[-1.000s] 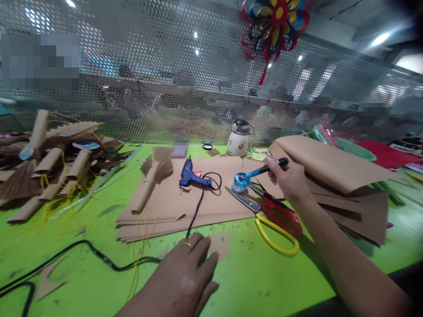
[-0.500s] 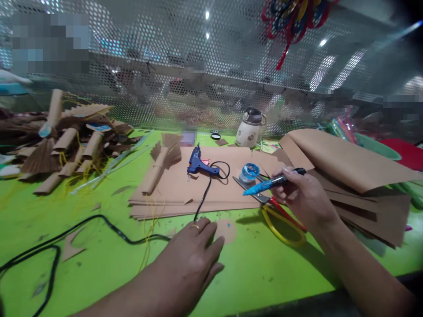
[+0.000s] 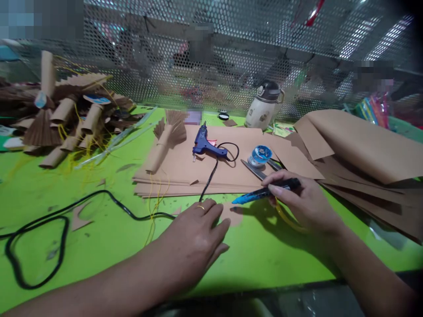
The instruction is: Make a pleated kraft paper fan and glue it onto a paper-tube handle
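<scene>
My left hand (image 3: 194, 237) lies flat on the green table, its fingers slightly apart and their tips at the left side of a small brown paper disc (image 3: 236, 218). In my right hand (image 3: 304, 200) is a dark marker (image 3: 256, 193), with blue paint smeared over its tip end. The tip hovers just above the disc and casts a shadow on it. Behind the marker stands a small tub of blue paint (image 3: 260, 155). Scissors (image 3: 254, 170) lie partly under my right hand, which covers much of their handles.
A blue glue gun (image 3: 211, 147) and a pleated paper figure (image 3: 165, 143) rest on stacked brown sheets (image 3: 228, 176). A black cord (image 3: 115, 203) crosses the left side. More paper figures (image 3: 64, 110) are heaped at left. A bottle (image 3: 262, 105) stands behind; rolled paper (image 3: 366, 141) lies right.
My right hand has brought the marker down and left, from beside the paint tub to over the disc. The view has tilted downward. My left hand stays by the disc.
</scene>
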A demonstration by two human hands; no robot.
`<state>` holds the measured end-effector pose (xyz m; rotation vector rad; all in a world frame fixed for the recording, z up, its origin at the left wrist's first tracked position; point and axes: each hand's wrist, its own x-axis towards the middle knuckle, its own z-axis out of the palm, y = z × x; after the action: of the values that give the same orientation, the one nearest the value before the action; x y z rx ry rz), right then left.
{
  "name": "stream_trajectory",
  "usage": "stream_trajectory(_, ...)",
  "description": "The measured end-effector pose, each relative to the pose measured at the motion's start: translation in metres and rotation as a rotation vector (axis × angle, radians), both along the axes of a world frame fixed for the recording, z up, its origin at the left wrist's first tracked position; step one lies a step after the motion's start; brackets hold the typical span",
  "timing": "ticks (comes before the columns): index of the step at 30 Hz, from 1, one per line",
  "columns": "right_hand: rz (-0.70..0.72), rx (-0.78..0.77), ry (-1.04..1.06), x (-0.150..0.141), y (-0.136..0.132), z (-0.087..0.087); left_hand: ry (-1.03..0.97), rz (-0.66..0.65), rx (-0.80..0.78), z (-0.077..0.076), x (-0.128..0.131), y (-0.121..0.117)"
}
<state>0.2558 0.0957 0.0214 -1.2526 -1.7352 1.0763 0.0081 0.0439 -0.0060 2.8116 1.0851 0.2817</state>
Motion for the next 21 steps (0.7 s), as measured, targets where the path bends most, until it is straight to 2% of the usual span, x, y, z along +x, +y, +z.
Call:
stream_trajectory(3,0.059,0.024,-0.128,-0.002,-0.003,0.0032,-0.007,0.005,-0.027,0.0015,0.0,0.0006)
stream_trajectory(7,0.13,0.01,-0.189,-0.0037,-0.0036,0.0035,-0.004,0.024,-0.087,0.0035,0.0003,0.0008)
stream_trajectory(21,0.187,-0.01,-0.161,-0.0048,-0.0012,-0.005,-0.012,-0.017,-0.051,-0.0021,0.0003,0.0035)
